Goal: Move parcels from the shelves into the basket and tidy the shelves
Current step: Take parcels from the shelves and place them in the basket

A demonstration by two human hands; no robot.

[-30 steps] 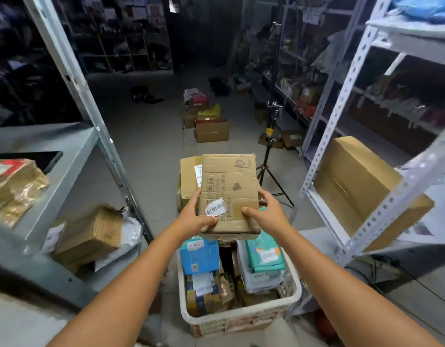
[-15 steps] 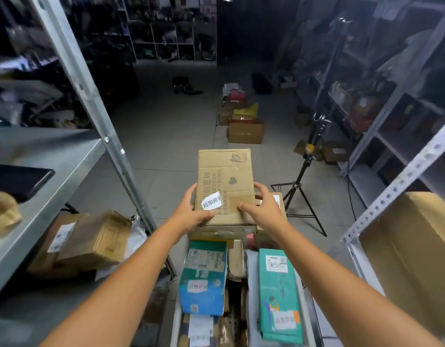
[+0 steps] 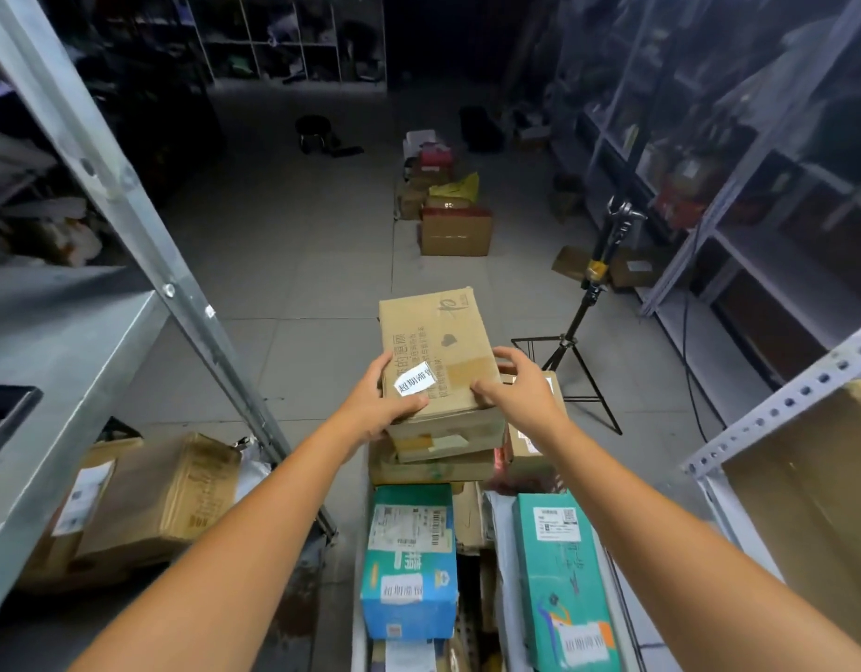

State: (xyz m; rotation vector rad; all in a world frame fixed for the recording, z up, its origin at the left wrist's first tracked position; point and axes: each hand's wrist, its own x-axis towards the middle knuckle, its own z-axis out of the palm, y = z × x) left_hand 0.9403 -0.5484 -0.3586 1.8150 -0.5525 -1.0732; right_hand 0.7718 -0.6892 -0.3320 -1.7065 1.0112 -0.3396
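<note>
A flat brown cardboard box (image 3: 433, 341) with a white label lies on a stack of cardboard parcels (image 3: 438, 470) at the far end of the white basket (image 3: 356, 652). My left hand (image 3: 380, 405) grips the box's near left corner, thumb on top. At the near right corner my right hand (image 3: 513, 385) holds it, thumb on the lid and fingers curved over the side edge. Closer to me the basket holds a blue and green box (image 3: 409, 560) and a teal parcel (image 3: 559, 584). Most of the basket's rim is hidden by parcels.
A grey metal shelf (image 3: 65, 351) with a slanted upright (image 3: 128, 196) stands at my left, with brown boxes (image 3: 147, 502) on its lower level. A large carton (image 3: 816, 502) fills the right shelf. A tripod (image 3: 583, 327) and floor boxes (image 3: 455, 230) stand in the aisle ahead.
The box has come down from mid-air onto the stack at the basket's far end. My view has turned left and leaned over the basket. My right fingers have spread wider.
</note>
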